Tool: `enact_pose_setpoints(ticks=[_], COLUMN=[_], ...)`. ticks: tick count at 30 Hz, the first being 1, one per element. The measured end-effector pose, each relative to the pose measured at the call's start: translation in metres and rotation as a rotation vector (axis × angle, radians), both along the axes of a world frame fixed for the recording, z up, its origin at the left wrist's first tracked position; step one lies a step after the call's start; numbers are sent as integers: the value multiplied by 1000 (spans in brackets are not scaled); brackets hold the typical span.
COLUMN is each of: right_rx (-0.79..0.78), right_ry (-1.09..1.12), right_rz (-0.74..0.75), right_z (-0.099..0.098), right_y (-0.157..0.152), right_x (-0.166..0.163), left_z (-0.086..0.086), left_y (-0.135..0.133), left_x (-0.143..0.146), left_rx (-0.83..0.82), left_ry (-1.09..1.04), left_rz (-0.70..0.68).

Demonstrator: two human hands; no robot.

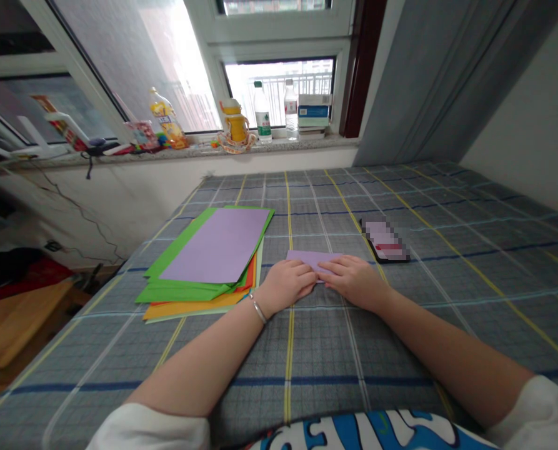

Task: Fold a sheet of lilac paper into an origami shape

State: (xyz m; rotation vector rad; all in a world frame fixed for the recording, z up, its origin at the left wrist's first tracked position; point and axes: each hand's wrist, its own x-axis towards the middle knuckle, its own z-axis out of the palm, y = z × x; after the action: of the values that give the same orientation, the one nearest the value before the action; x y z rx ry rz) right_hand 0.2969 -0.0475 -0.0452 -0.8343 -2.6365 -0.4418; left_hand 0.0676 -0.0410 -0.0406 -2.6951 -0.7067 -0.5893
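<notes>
A small strip of purple paper (pixel 302 255), seemingly folded, lies on the plaid cloth in front of me. My left hand (pixel 288 284), with a silver bracelet at the wrist, has its fingers bent over the strip's left part and near edge. On the right part, my right hand (pixel 351 281) holds the paper with fingers laid across it and the thumb at the near edge. Both hands' fingertips almost meet at the middle. The strip's near edge is mostly hidden under them. To the left lies a stack of coloured sheets, with a purple sheet (pixel 217 244) on top of green sheets (pixel 180 292).
Orange paper (pixel 175 310) sticks out under the stack. A phone (pixel 385 240) with a blurred screen lies to the right. Along the windowsill (pixel 204 150) stand a yellow cup (pixel 235 125), a green-capped bottle (pixel 262 115), another clear bottle (pixel 290 112) and boxes (pixel 313 112). A grey curtain (pixel 414 81) hangs behind.
</notes>
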Motion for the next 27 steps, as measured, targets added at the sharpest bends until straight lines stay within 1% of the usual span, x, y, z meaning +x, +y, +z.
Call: enact_pose_setpoints(ticks=[4, 9, 14, 18, 27], right_rx=[-1, -10, -18, -36, -109], right_ry=[-1, 9, 2, -4, 112], right_rz=[8, 11, -11, -16, -43], right_z=[1, 3, 4, 5, 8], right_y=[2, 0, -1, 1, 7], right_x=[4, 4, 6, 11, 24], left_z=[2, 6, 8, 10, 18], left_y=[1, 0, 0, 2, 7], left_x=[-1, -2, -5, -10, -25], left_rx=[0, -16, 30, 21, 10], left_ry=[-35, -13, 6, -3, -16], left_rz=[8, 5, -11, 3, 65])
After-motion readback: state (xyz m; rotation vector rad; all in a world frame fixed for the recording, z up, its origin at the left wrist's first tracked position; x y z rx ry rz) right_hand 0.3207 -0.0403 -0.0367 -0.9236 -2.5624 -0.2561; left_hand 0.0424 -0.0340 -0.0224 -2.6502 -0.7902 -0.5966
